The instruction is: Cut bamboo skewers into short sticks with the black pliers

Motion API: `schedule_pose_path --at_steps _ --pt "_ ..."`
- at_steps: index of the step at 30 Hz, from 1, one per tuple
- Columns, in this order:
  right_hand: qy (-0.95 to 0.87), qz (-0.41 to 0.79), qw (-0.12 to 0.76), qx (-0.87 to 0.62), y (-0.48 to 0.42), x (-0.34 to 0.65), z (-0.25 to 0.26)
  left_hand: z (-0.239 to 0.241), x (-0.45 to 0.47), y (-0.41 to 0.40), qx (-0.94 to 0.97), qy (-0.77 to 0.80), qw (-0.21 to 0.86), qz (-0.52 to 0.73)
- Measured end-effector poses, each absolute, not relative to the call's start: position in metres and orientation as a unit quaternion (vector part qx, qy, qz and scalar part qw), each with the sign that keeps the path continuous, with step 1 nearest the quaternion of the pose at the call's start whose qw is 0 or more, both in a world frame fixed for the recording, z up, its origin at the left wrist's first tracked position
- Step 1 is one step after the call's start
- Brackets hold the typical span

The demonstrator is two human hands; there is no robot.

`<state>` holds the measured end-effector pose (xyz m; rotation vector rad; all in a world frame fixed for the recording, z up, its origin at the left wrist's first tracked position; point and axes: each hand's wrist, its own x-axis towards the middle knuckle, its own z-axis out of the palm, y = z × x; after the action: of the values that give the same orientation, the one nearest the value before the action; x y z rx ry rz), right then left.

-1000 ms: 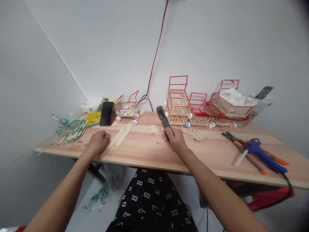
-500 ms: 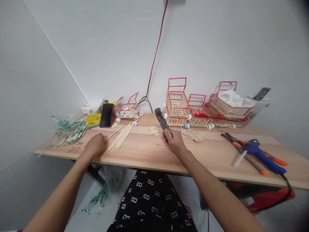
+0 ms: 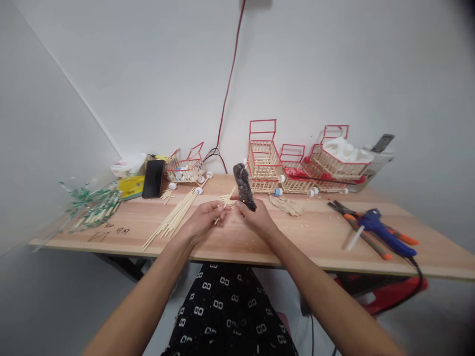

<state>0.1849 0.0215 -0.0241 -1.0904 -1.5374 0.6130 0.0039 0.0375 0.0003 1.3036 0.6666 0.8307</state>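
Left hand (image 3: 203, 221) has come over from the bundle of long pale wooden sticks (image 3: 174, 217) to centre, w/ one thin wooden stick (image 3: 229, 196) pinched in its closed fingers. The stick slants up beside the dark metal cutter tool (image 3: 243, 187). Right hand (image 3: 258, 218) is wrapped tight round the tool's handles, just above the pale wooden table (image 3: 230, 243). So stick & tool now meet; whether they touch, can't tell. Blue glue gun (image 3: 382, 227) lies well apart on the right.
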Motion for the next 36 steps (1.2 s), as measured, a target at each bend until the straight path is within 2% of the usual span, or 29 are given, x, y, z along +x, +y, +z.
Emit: schedule_pose_path --at_steps 4,10,14,22,27,32,36 --pt "-0.605 0.286 0.575 -0.47 0.026 0.186 -0.026 -0.008 0.031 0.038 0.527 0.222 0.759 0.311" --pt "-0.561 0.296 0.589 -0.5 0.029 0.191 -0.02 -0.005 0.024 0.037 0.492 0.221 0.807 0.24" --pt "-0.584 0.297 0.561 -0.506 0.027 0.189 -0.02 -0.006 0.021 0.035 0.516 0.234 0.789 0.236" --pt "-0.624 0.28 0.515 -0.517 0.026 0.189 -0.028 -0.015 0.029 0.027 0.591 0.254 0.688 0.335" --pt "-0.635 0.331 0.506 -0.481 0.022 0.187 -0.028 -0.019 0.032 0.03 0.622 0.23 0.648 0.375" --pt "-0.644 0.423 0.476 -0.424 0.023 0.186 -0.03 -0.02 0.03 0.034 0.622 0.217 0.656 0.37" --pt "-0.649 0.427 0.472 -0.416 0.022 0.186 -0.028 -0.019 0.028 0.034 0.614 0.217 0.674 0.35"
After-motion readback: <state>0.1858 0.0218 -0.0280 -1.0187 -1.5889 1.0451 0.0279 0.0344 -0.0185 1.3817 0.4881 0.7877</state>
